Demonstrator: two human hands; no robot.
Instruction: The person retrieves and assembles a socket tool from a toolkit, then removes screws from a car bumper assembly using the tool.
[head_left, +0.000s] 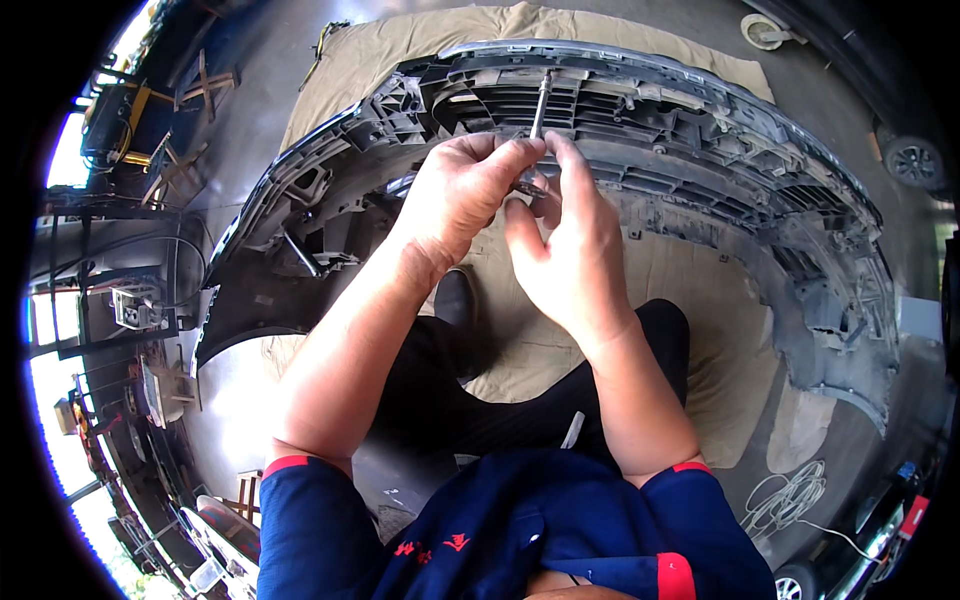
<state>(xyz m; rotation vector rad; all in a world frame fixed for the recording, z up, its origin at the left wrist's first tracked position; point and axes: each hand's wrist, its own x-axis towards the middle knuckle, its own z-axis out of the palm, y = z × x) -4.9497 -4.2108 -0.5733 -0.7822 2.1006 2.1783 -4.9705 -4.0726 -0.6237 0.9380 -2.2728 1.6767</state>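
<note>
My left hand [465, 185] is closed, its thumb and fingers pinched around the near end of a socket wrench. The tool's slim silver shaft [541, 110] points away from me, with a thicker tip over the grille part of the bumper. My right hand [570, 235] is curled around the same near end from the right, the thumb below and the fingers above. A short dark piece of the tool shows between the hands; the rest is hidden by my fingers. Beyond and around both hands curves a large, dusty car bumper [690, 180], its ribbed inner side facing up.
A beige cloth [730, 370] lies under the bumper. My bent legs and a dark shoe [456, 305] are inside its curve. A coiled pale cable [785, 500] lies on the floor at lower right. Wooden stools [205, 85] and cluttered racks [130, 390] stand at left.
</note>
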